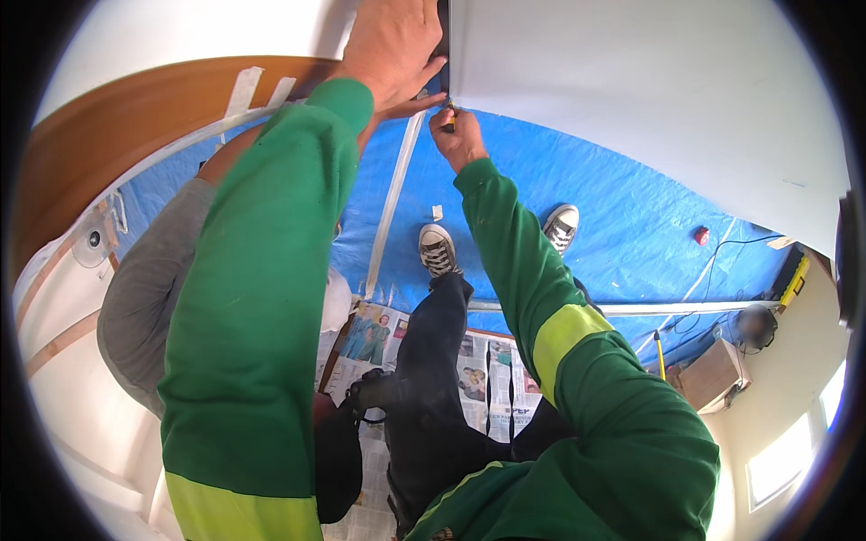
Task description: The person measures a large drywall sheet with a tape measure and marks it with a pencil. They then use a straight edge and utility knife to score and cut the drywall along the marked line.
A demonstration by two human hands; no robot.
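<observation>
At the top, my left hand (390,52) rests at the dark gap beside a large white panel (631,99), its thumb apart and some fingertips out of sight. Just below, my right hand (458,137) is closed on a small yellow-and-black hand tool (449,120) at the panel's edge, the tool's tip too small to make out. A co-worker's hand (417,105) reaches in from the left under mine, fingers extended toward the same spot. Their grey-clad body (135,316) is largely hidden behind my left arm.
Blue sheeting (631,252) with taped seams and newspaper (370,329) cover the floor around my feet. A curved brown wooden band (117,126) runs along the left. At the right lie cables, a red object (701,234), a cardboard-coloured box (708,374) and a yellow level (794,281).
</observation>
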